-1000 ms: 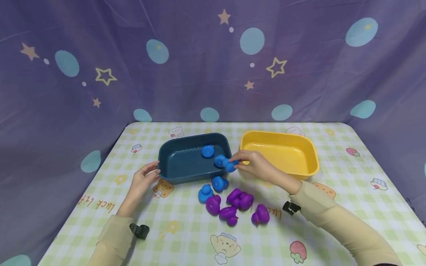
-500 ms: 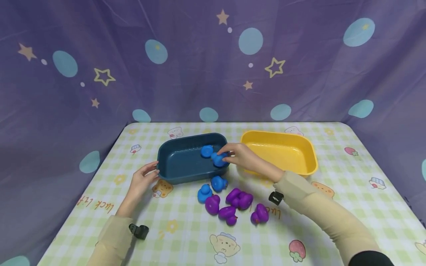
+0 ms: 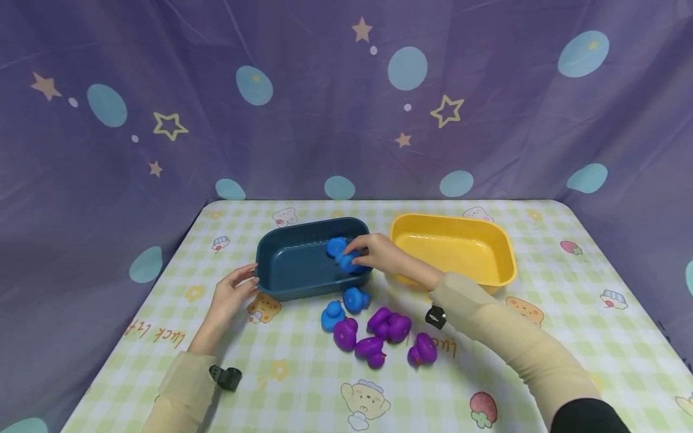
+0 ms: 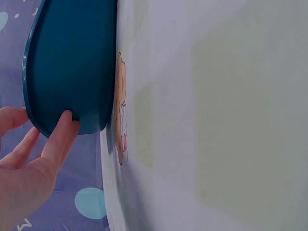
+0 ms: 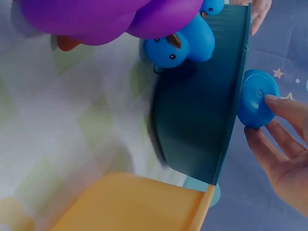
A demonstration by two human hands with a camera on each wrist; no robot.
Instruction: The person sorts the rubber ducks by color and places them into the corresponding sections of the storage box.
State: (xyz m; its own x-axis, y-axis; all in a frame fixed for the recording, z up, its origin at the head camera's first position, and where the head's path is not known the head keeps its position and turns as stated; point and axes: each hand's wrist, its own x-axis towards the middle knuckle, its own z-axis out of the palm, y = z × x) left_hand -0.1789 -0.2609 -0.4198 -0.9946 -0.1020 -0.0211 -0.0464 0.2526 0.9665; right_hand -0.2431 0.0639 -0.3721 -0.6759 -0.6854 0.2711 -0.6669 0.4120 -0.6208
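Both hands are busy at the centre of the frame: the left hand (image 3: 230, 294) rests with straight fingers against the dark blue tub (image 3: 295, 273), and the right hand (image 3: 379, 254) pinches a blue duck (image 3: 345, 261) low over the tub's right end. I think the duck may bounce out if released high, or the tub may slide. Two blue ducks (image 3: 342, 307) and four purple ducks (image 3: 381, 337) wait below.
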